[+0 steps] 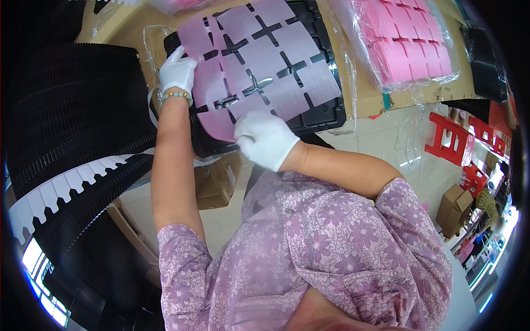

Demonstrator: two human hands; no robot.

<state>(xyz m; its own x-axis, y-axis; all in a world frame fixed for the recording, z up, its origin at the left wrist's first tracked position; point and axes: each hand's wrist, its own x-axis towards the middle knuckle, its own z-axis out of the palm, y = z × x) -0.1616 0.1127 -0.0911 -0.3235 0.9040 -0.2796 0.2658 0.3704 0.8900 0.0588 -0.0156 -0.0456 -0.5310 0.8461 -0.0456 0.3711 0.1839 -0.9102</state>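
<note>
A thin, see-through pink sheet with cross-shaped cutouts lies over a black plastic tray. Its near left corner curls up off the tray. My right hand, in a white glove, is closed at that near edge, with the sheet's corner at its fingers; the fingertips are partly hidden. White-gloved too, my left hand rests against the left side of the sheet and tray, one finger stretched out along the edge. Glossy black tray shows through the cutouts.
A plastic-wrapped stack of pink sheets sits on the cardboard-covered table at right. Tall stacks of black trays stand at left, with a white notched strip across them. Below is an open cardboard box; red plastic stools stand far right.
</note>
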